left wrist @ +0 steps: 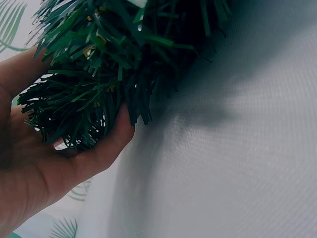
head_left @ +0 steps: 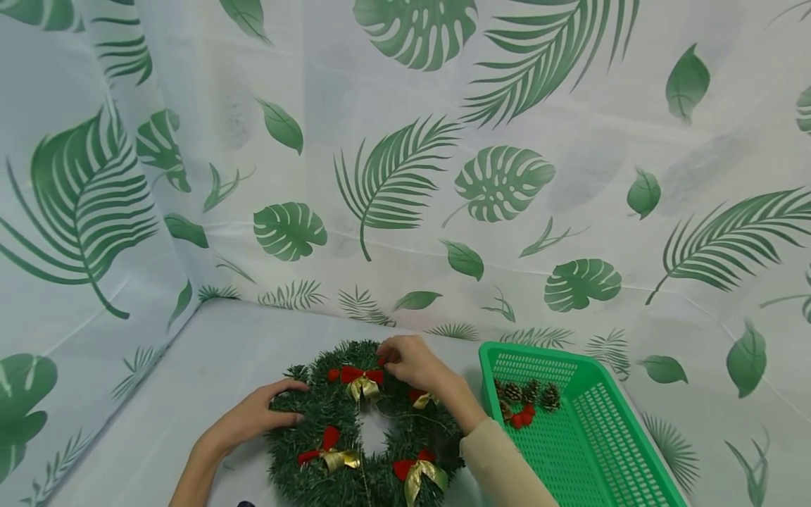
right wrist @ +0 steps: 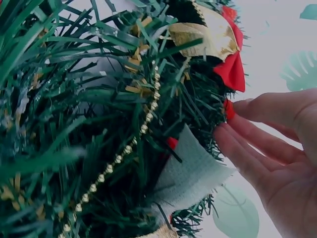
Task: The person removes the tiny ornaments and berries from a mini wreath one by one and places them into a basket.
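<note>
A green tinsel wreath (head_left: 291, 443) lies on the white surface, trimmed with red and gold bows (head_left: 361, 380) and a string of gold beads (right wrist: 130, 148). My left hand (head_left: 253, 415) grips its left side, with tinsel between thumb and fingers in the left wrist view. At the wreath's upper edge, my right hand (head_left: 415, 362) pinches a small red ball (right wrist: 229, 110) between thumb and fingertips, just right of the top bow. Another red ball (head_left: 333, 375) sits left of that bow.
A green plastic basket (head_left: 576, 451) stands right of the wreath, holding several pine cones (head_left: 550, 396) and red balls (head_left: 523, 417) in its left part. A leaf-printed cloth (head_left: 405, 274) hangs behind and to the left. A small dark object (head_left: 246, 503) shows at the bottom edge.
</note>
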Demonstrator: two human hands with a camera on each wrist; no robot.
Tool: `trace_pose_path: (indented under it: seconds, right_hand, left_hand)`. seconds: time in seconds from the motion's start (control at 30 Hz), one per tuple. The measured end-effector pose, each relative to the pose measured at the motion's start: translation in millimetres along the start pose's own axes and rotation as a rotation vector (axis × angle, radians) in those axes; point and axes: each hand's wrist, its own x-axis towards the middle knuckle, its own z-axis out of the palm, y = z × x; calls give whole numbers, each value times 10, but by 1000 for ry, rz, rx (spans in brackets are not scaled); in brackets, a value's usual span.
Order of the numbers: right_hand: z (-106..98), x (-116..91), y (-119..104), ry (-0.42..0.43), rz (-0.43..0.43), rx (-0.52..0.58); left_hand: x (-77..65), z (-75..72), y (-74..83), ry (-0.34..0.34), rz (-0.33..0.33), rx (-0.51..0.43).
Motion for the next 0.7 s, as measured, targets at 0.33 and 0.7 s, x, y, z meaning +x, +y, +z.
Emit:
trace_pose_path:
  seconds: [0.33,0.7]
  right_hand:
    - [105,67,70,0,16,-24]
    - [124,93,80,16,15,-15]
  left_hand:
    - [9,17,-9,-8,8,-2]
    - [-7,1,-7,7,-19,-14]
